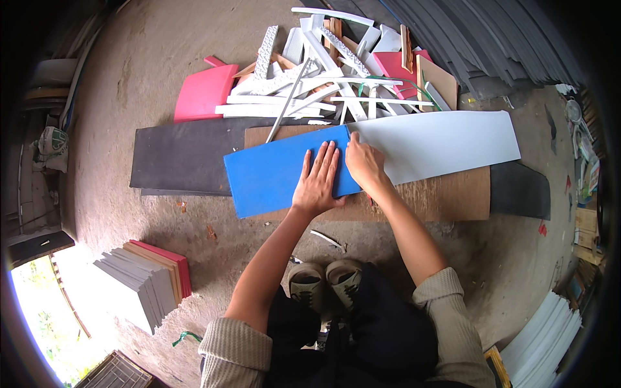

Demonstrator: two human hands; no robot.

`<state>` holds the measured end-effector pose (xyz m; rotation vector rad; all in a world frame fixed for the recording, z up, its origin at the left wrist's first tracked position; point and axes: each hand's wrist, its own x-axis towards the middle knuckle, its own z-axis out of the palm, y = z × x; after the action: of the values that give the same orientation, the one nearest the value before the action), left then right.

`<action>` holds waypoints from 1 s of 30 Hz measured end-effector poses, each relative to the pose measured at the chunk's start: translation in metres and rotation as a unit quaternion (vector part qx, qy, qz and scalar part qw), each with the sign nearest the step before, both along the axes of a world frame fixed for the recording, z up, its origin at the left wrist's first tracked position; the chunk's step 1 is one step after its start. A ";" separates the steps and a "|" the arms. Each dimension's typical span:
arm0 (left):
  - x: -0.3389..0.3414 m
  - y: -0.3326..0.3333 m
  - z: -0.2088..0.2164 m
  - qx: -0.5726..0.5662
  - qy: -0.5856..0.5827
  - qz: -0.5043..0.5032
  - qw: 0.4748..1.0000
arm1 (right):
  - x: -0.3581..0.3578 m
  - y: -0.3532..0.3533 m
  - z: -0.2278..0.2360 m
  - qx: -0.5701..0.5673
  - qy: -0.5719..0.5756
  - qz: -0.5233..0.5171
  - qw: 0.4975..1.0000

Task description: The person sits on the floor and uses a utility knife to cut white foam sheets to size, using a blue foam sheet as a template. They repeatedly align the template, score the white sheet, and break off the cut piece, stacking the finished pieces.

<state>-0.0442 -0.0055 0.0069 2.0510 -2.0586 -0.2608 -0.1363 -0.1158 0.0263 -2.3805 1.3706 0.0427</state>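
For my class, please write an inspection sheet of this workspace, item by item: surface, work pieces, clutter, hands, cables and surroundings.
Surface: floor with debris; brown board over dark sheet.
Work pieces: blue panel and pale sheet, both partly over the brown board.
Clutter: heap of white strips and pink pieces beyond.
Left hand: flat on the blue panel.
Right hand: curled at the blue panel's right edge; anything held is hidden.
Cables: nothing seen.
Surroundings: slab stack lower left, white stack lower right, grey stack upper right.

My left hand [317, 182] and right hand [364, 161] are bare. Left sleeve [236, 349] and right sleeve [453, 313]: ribbed, grey-beige, cuffs turned up. Trousers [394, 323]: black. Shoes [305, 279]: olive-tan, rounded toes, darker patches on the uppers.
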 end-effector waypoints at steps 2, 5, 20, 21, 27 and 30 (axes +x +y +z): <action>-0.001 -0.001 0.000 -0.003 0.002 -0.001 1.000 | 0.001 -0.002 -0.002 -0.009 0.002 -0.001 1.000; -0.001 0.001 -0.001 -0.005 0.005 -0.002 1.000 | 0.008 -0.004 -0.005 0.019 0.000 -0.017 1.000; -0.004 0.006 -0.007 -0.005 -0.020 0.013 1.000 | -0.070 0.085 0.010 0.133 0.075 -0.027 0.988; -0.004 0.006 -0.006 -0.003 -0.025 0.014 1.000 | -0.076 0.091 0.007 0.136 0.077 -0.032 0.987; -0.008 0.003 -0.005 -0.004 -0.037 0.013 0.999 | -0.100 0.113 -0.006 0.113 0.035 -0.027 0.993; -0.010 0.001 -0.003 0.003 -0.027 0.008 1.000 | -0.103 0.113 -0.005 0.110 0.039 -0.025 0.993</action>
<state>-0.0543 -0.0040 0.0038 2.0999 -2.0735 -0.2096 -0.2393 -0.0033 0.0209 -2.1809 1.3821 0.2618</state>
